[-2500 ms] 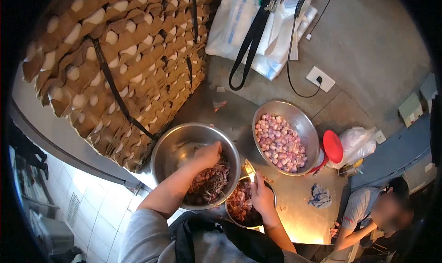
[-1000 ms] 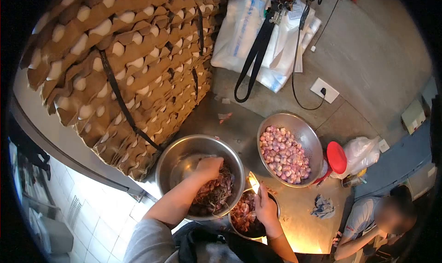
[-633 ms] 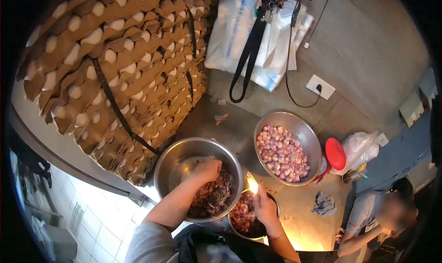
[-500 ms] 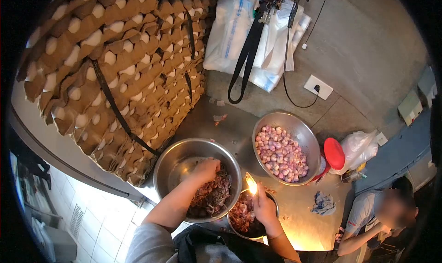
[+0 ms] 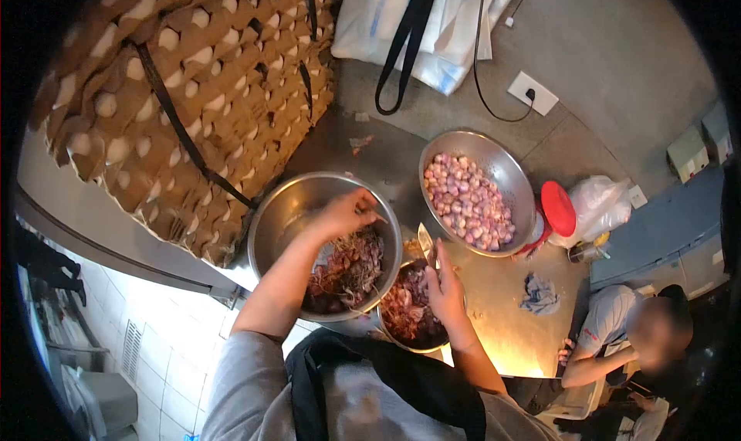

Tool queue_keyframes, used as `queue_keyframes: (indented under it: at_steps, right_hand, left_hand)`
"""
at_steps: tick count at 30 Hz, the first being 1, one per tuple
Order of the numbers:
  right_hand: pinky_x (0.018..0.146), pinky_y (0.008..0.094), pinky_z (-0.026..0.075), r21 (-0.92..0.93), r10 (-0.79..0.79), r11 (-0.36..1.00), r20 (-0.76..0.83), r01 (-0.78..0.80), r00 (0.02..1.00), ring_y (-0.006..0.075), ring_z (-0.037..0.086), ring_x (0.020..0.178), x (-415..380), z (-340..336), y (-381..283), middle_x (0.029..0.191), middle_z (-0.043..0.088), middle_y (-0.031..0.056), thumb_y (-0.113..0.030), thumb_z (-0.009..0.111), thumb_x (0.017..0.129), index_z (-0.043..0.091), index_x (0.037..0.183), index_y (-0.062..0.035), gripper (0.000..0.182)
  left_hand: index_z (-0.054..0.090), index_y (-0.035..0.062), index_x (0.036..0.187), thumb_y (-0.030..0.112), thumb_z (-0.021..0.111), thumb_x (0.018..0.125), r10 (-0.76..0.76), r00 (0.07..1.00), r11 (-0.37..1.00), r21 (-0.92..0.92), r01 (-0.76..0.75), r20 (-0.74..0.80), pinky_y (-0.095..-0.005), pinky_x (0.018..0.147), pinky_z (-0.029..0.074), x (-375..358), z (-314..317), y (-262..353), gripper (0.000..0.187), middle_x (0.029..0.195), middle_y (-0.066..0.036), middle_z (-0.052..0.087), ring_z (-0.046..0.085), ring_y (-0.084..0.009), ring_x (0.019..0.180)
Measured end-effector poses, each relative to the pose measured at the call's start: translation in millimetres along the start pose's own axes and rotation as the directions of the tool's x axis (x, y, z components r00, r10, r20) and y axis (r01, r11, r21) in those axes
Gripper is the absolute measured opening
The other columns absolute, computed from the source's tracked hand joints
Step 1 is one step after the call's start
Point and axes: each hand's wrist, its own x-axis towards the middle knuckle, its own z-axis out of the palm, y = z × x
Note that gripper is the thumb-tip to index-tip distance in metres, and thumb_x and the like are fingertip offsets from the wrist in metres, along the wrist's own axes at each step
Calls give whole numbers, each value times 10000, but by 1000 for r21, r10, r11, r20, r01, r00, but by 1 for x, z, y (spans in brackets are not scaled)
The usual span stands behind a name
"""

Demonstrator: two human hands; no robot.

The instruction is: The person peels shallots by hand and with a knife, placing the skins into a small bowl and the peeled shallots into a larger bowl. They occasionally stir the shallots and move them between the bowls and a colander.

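Observation:
Over the large steel bowl on the left, my left hand is closed in a pinch, with something too small to name at its fingertips. Shallots with dry roots and skins lie in that bowl below it. My right hand grips a small knife, its blade pointing up and away from me, above a smaller bowl of reddish skins. Beyond it, a steel colander holds many pale pink peeled shallots.
Stacked egg trays rise at the left. A red lid, a plastic bag and a crumpled cloth are at the right. A person sits at lower right. Plastic bags hang on the wall.
The view has tilted down, so the bowls appear higher. My left hand has lifted from inside the large bowl toward its far right rim. The knife blade no longer glares brightly.

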Motion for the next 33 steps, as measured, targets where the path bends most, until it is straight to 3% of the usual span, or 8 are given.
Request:
queue_keyframes:
  at_steps: [2,6,7,8,13,18,29,33]
  right_hand:
    - [575,363,450,-40,-258,966,-156,255,954,272,603,657,4,0,1,896,600,145,-138,451,870,288,1326,-102,486]
    - [488,235,378,502,-65,862,-29,71,997,108,471,539,-12,-23,-16,867,542,37,-158,414,906,301,1323,-66,442]
    - [466,210,355,722,58,681,113,-121,992,83,431,508,-21,-28,-22,799,531,20,-170,412,911,288,1331,-70,449]
    - [380,180,252,783,41,610,127,-126,991,56,261,387,-28,-28,-29,486,298,-24,-201,337,933,230,1354,-111,443]
    - [385,185,251,838,4,523,182,-157,983,60,276,411,-50,-21,-30,513,302,-24,-222,338,932,184,1367,-126,471]
    - [386,186,255,843,4,509,198,-172,980,59,285,413,-55,-20,-24,532,321,-20,-211,348,929,182,1367,-170,470]
    - [370,192,231,948,52,223,222,-228,974,60,291,429,-61,-24,-26,641,363,-18,-180,399,914,292,1216,-159,321]
    - [525,192,341,967,0,243,80,-77,997,73,405,623,-69,-40,-20,884,439,21,-149,419,905,304,1211,-144,327]
  left_hand:
    - [535,34,986,53,630,761,-69,991,943,-318,103,116,-236,657,459,-3,0,15,245,902,-52,575,567,-139,788]
    - [549,63,972,39,631,760,-10,963,639,-739,213,269,-267,698,495,-16,21,44,228,899,-43,573,571,-126,790]
    - [548,60,970,43,633,759,-15,950,613,-748,255,312,-265,701,495,-22,27,54,227,893,-42,574,572,-128,793]
    - [547,56,967,46,636,759,-17,935,584,-756,297,354,-264,705,495,-28,33,63,227,887,-42,575,573,-129,795]
    - [543,7,915,17,656,733,-84,921,524,-770,365,380,-260,666,515,-51,70,83,214,828,-65,583,583,-141,758]
    - [561,-8,823,-35,670,697,-14,977,595,-784,180,213,-249,658,510,-64,82,91,168,792,-80,606,588,-128,720]
    - [605,-35,824,-35,701,662,179,983,926,-343,-157,32,-253,722,477,-96,98,97,188,838,-99,628,585,-120,765]
    - [587,-30,910,-43,649,715,201,980,828,-534,-170,1,-295,838,448,-98,114,90,204,1008,-141,598,574,-207,951]
